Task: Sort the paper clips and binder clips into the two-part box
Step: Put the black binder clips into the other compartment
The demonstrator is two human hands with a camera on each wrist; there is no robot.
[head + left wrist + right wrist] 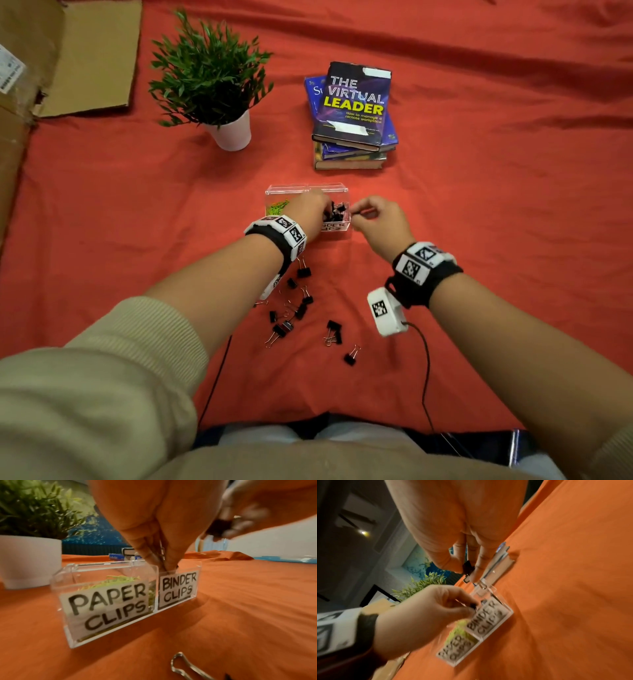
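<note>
1. The left hand (310, 209) is reaching into the right compartment, labelled BINDER CLIPS, of the clear two-part box (274, 192). Its fingers (150, 555) are pinching a wire-handled clip, which is largely hidden at the compartment mouth.
2. The right hand (375, 219) is hovering just beside the box's right end, its fingers (477, 566) grasping a black binder clip (467, 566).
3. The green paper clips (277, 206) are lying in the left compartment. Loose binder clips (301, 308) are lying scattered on the red-covered table (479, 205), near the person.
4. Risk: both hands are converging on one narrow opening. A collision could knock a clip over the divider into the paper-clip side, or shift the light box.
5. Risk: the left forearm is passing over the loose clips and could scatter them.
6. Orientation: the box's long axis is running left to right, with the labels facing the person. The right hand's clip is hanging with its wire handles pointing down towards the box.
</note>
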